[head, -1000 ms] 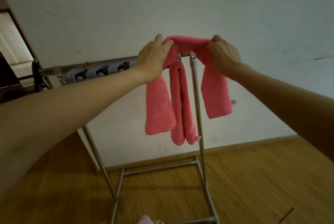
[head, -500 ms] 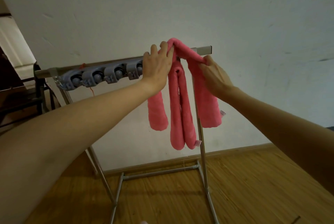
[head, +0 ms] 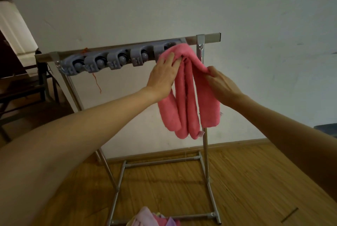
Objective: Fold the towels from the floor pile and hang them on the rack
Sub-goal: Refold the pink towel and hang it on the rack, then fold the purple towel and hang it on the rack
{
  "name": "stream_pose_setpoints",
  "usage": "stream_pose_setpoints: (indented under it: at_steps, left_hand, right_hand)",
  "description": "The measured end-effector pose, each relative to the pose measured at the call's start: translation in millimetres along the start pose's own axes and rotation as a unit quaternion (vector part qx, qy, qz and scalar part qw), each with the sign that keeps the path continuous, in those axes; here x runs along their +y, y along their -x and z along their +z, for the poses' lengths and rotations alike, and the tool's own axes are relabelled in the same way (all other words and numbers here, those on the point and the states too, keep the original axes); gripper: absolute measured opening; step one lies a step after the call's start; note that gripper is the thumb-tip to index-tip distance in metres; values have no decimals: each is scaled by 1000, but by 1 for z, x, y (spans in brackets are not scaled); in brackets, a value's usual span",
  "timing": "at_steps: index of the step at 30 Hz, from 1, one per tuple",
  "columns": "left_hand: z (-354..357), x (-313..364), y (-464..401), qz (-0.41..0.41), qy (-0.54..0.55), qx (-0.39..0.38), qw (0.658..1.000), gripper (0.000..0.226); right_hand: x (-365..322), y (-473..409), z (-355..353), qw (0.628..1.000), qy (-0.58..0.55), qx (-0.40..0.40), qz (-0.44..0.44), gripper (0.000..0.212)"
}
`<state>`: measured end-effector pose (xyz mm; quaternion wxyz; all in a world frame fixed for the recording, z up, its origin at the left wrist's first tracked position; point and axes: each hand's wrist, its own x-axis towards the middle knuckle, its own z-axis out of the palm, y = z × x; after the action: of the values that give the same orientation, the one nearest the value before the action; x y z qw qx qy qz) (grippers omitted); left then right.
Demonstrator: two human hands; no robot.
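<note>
Over the right end of the metal rack's (head: 209, 38) top bar hang two pink towels: an inner towel (head: 187, 109) folded long, and an outer towel (head: 209, 109) draped across it. The left hand (head: 164, 76) rests with nearly straight fingers on the outer towel's left side. The right hand (head: 221, 84) pinches its right fold. Grey clips (head: 118, 60) line the bar. Below, a towel pile (head: 151, 218) lies on the wooden floor (head: 255, 180).
</note>
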<state>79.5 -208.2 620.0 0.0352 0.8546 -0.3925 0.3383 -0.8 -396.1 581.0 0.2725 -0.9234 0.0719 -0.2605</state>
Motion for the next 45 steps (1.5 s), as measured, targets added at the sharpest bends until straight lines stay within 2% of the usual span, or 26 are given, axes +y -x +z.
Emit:
stream_pose_setpoints:
  at_steps: [2, 5, 8, 11, 14, 16, 18, 21, 23, 24, 26, 28, 30, 33, 36, 38, 41, 45]
  left_hand:
    - [5, 3, 10, -7, 29, -17, 999, 86]
    - [16, -1, 21, -19, 81, -32, 996, 91]
    - [22, 2, 34, -21, 121, -5, 992, 84]
    - [30, 10, 51, -21, 198, 51, 979, 78]
    - [49, 21, 66, -124, 259, 96, 953, 82]
    - [63, 25, 72, -220, 274, 57, 934, 84]
    - [80, 24, 77, -290, 263, -20, 920, 74]
    - [101, 16, 86, -335, 310, -118, 882, 47]
    - [110, 10, 91, -352, 344, -144, 859, 32]
    - [113, 8, 93, -357, 337, -136, 861, 26]
    - [117, 5, 97, -367, 269, -80, 887, 20]
    - [120, 6, 103, -365, 203, -19, 908, 24]
    - [129, 8, 110, -326, 189, -9, 926, 34]
    - [145, 13, 117, -229, 232, -31, 945, 47]
    - [156, 21, 130, -174, 265, -68, 946, 28]
    - [165, 24, 148, -172, 272, -98, 942, 25]
    - [183, 24, 191, -197, 273, -152, 929, 30]
    - [210, 18, 268, -236, 268, -248, 901, 29]
  right_hand:
    - [0, 4, 4, 1000, -6, -17, -26, 34]
    - [-1, 7, 12, 998, -30, -9, -46, 22]
    - [1, 15, 20, 998, -1, -16, -61, 26]
    - [8, 23, 28, 992, 84, -28, -95, 37]
    - [15, 32, 37, 993, 67, -4, -101, 38]
    - [23, 40, 46, 987, 98, -5, -125, 38]
    - [31, 50, 54, 987, 108, -18, -121, 40]
    - [39, 63, 68, 982, 135, -37, -128, 47]
    - [43, 69, 77, 983, 135, -43, -117, 51]
    - [44, 72, 81, 984, 132, -47, -112, 52]
    - [47, 77, 90, 984, 133, -53, -107, 51]
    - [49, 80, 98, 983, 134, -55, -110, 47]
    - [51, 83, 104, 983, 131, -57, -114, 43]
    - [55, 89, 112, 985, 116, -57, -114, 48]
    - [61, 99, 122, 986, 103, -76, -102, 62]
    - [66, 112, 135, 985, 93, -100, -102, 66]
    - [75, 142, 166, 984, 84, -147, -54, 69]
    - [85, 196, 227, 966, 71, -248, 8, 66]
